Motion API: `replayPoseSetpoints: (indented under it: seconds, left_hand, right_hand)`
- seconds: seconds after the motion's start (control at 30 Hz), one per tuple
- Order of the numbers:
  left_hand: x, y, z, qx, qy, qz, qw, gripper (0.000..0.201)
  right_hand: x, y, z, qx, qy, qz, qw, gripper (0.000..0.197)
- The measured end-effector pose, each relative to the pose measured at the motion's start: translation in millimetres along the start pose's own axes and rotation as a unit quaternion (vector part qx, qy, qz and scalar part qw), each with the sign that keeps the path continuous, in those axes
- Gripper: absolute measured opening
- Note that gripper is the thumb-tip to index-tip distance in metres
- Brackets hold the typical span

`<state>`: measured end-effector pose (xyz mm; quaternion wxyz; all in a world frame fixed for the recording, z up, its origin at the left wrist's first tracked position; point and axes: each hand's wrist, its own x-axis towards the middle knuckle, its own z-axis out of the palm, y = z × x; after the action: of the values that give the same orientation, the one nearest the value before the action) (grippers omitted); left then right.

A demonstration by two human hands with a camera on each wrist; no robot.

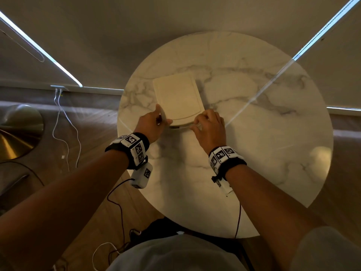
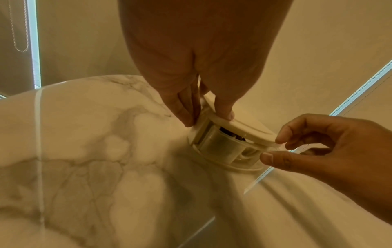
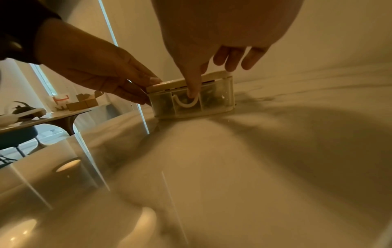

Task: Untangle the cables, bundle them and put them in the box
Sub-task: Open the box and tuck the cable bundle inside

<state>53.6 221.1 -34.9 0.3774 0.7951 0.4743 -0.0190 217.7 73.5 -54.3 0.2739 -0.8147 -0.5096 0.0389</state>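
Observation:
A small box (image 1: 177,98) with a cream lid (image 2: 248,130) and translucent walls (image 3: 214,104) stands on the round marble table (image 1: 254,143). Dark cables show dimly through its front wall in the right wrist view. My left hand (image 1: 154,122) pinches the lid's near left corner, thumb on top and fingers down the side (image 2: 210,119). My right hand (image 1: 209,124) pinches the lid's front edge at the white U-shaped latch (image 3: 186,104), with one digit hooked into the latch. The lid's front edge stands slightly raised above the box wall.
White cables (image 1: 66,133) trail over the wooden floor at the left, near a brass lamp base (image 1: 17,132). A second table (image 3: 42,115) with small cartons and a blue chair (image 3: 19,137) stands further off. Window blinds close the background.

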Motion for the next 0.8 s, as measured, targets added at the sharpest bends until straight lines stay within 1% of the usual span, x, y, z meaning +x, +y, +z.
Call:
replayPoseSetpoints:
  seconds: [0.07, 0.13, 0.2, 0.27, 0.33, 0.4, 0.47, 0.5, 0.63, 0.8]
  left_hand:
    - [0.4, -0.1, 0.3, -0.010, 0.003, -0.002, 1.000, 0.077]
    - [0.1, -1.0, 1.9, -0.032, 0.001, -0.002, 0.999, 0.079]
    - [-2.3, -3.2, 4.7, -0.053, 0.009, 0.006, 0.999, 0.091]
    - [-8.3, -3.9, 6.7, -0.050, 0.027, 0.032, 0.998, 0.104]
    - [-14.3, -3.0, 8.1, -0.016, 0.041, 0.064, 0.997, 0.110]
    - [-19.0, -1.2, 8.9, 0.077, 0.058, 0.105, 0.990, 0.111]
    - [-19.9, -2.2, 12.7, 0.149, 0.065, 0.154, 0.975, 0.104]
    - [-19.6, -2.8, 14.2, 0.165, 0.067, 0.167, 0.970, 0.099]
    - [-14.8, -0.5, 11.8, 0.154, 0.105, 0.165, 0.968, 0.072]
    - [-7.8, 3.6, 8.4, 0.152, 0.119, 0.160, 0.968, 0.060]
  right_hand:
    - [-0.4, -0.3, -2.9, -0.004, -0.019, 0.015, 1.000, 0.029]
    - [-3.2, 5.3, -5.1, 0.018, -0.047, 0.037, 0.998, 0.048]
    - [-3.9, 13.1, -7.3, 0.043, -0.073, 0.052, 0.995, 0.067]
    - [-1.3, 19.7, -9.0, 0.068, -0.102, 0.065, 0.990, 0.076]
    - [3.1, 23.0, -8.9, 0.077, -0.123, 0.072, 0.987, 0.074]
    - [7.0, 23.0, -7.5, 0.082, -0.121, 0.071, 0.987, 0.067]
    - [9.4, 20.5, -5.4, 0.088, -0.107, 0.073, 0.988, 0.063]
    - [9.9, 19.5, -4.4, 0.090, -0.101, 0.072, 0.988, 0.061]
    - [11.3, 18.7, 0.3, 0.082, -0.081, 0.055, 0.992, 0.056]
    - [19.3, 18.8, 3.0, 0.069, -0.067, 0.051, 0.994, 0.050]
